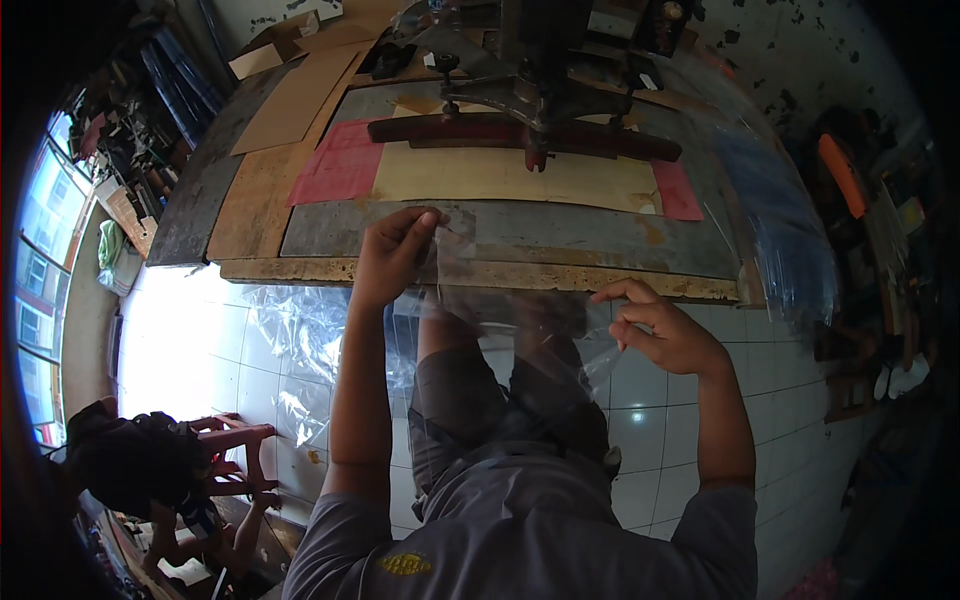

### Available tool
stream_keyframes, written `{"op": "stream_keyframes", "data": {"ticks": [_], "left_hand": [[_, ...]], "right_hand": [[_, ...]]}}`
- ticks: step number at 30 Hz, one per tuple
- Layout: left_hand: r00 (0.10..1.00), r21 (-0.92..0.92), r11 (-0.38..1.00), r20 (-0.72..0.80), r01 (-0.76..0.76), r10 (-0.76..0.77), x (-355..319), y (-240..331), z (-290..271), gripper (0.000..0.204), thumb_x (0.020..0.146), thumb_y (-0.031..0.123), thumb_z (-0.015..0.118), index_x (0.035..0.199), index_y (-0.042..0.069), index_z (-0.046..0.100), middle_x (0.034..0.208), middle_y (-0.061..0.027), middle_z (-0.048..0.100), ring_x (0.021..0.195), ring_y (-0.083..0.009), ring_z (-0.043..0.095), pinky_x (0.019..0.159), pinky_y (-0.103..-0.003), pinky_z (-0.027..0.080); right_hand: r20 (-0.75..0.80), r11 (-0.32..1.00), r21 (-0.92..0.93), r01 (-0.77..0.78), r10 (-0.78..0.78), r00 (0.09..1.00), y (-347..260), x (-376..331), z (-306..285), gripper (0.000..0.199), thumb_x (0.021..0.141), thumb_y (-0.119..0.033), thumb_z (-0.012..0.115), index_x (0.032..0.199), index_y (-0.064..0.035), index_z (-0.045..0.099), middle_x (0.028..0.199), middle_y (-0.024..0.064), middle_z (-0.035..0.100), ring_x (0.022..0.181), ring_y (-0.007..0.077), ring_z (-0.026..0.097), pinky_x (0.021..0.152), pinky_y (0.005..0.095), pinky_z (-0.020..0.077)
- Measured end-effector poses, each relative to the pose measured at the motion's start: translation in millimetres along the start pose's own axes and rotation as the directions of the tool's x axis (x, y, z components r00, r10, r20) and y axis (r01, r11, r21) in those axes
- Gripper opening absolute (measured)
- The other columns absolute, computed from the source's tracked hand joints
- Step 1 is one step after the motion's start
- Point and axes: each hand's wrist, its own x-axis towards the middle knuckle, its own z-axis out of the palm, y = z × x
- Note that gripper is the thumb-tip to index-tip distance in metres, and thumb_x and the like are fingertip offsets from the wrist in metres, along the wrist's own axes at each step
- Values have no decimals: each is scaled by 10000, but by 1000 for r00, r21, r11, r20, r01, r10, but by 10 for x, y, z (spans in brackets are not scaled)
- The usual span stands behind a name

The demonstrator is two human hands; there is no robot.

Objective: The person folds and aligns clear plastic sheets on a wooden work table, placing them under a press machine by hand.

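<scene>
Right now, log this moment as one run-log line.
left hand: pinches clear plastic sheet at bench edge | right hand: grip on sheet's right side | press arm: behind, untouched

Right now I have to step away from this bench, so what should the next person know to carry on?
Left hand: pinching the top edge of a clear plastic sheet, raised over the worktable edge.
Right hand: fingers curled at the sheet's right side; grip unclear.
Sheet hangs in front of the body, not yet laid on the table. More clear plastic lies on the tiled floor.

clear plastic sheet (500, 300), apparently stretched, table edge
</scene>
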Motion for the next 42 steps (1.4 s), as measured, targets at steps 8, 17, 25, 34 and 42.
{"op": "stream_keyframes", "data": {"ticks": [8, 17, 25, 34, 42], "left_hand": [[999, -71, 996, 21, -49, 51, -40, 2, -18, 288, 1065, 244, 613, 1084, -21, 723, 730, 13, 666, 583, -13, 461, 529, -200, 379], [998, -112, 992, 4, -63, 64, -61, 24, 3, 302, 1068, 253, 607, 1098, -25, 724, 811, -24, 724, 609, -10, 520, 547, -202, 432], [998, -2, 998, -23, -61, 61, -52, 6, -11, 293, 1061, 247, 619, 1099, -18, 737, 743, 27, 666, 592, -4, 456, 533, -201, 376], [998, 28, 998, -27, -53, 54, -39, -20, -17, 298, 1056, 245, 628, 1086, -29, 739, 698, 35, 616, 606, -9, 486, 548, -202, 404], [1000, -81, 997, -22, -20, 18, -51, -19, -64, 315, 1052, 266, 638, 1103, -32, 727, 762, 4, 688, 655, -17, 562, 609, -204, 493]], "right_hand": [[-450, 996, -75, -53, 13, 893, 12, -76, 127, 154, 911, -136, 779, 897, 3, 712, 947, 56, 760, 868, 144, 702, 758, 305, 532], [-566, 975, 217, -35, 156, 810, 183, -32, 234, 221, 955, -221, 747, 963, -2, 770, 918, 59, 776, 817, 99, 683, 714, 270, 507], [-544, 989, 117, -90, 140, 827, 185, -32, 173, 235, 943, -235, 768, 955, -2, 797, 724, 22, 724, 631, 49, 561, 601, 245, 445], [-581, 972, 97, -214, 230, 781, 96, -17, 211, 168, 880, -162, 821, 893, -1, 774, 727, -7, 698, 657, 39, 570, 624, 231, 454], [-596, 976, 183, -115, 203, 777, 243, -117, 218, 175, 908, -153, 785, 958, -3, 709, 825, 17, 708, 750, 60, 613, 700, 248, 479]]}}
